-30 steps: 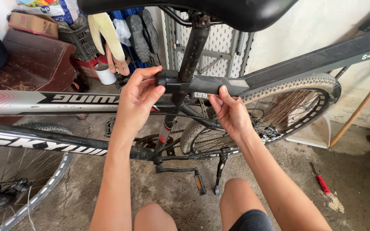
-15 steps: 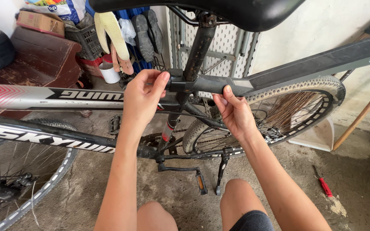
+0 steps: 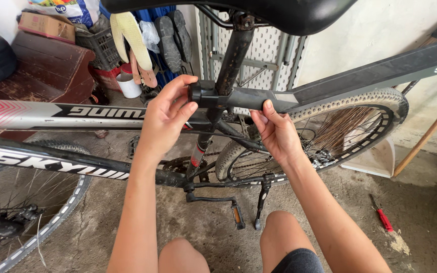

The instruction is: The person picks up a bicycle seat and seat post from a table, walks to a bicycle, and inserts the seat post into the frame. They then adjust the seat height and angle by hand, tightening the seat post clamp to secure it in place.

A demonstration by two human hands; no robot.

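A bicycle stands side-on in front of me, with a black seat post under a black saddle. A long black mudguard runs from a clamp on the post back over the rear wheel. My left hand grips the clamp's round knob end with thumb and fingers. My right hand holds the mudguard arm just behind the post from below, thumb on top.
The silver top tube and black down tube cross to the left. Pedal and kickstand hang below, near my knees. A red-handled screwdriver lies on the concrete floor at right. Shoes, boxes and a helmet sit behind.
Both hands stay on the clamp and mudguard arm. My left fingers have shifted around the clamp's knob, and my head has moved slightly, shifting the view.
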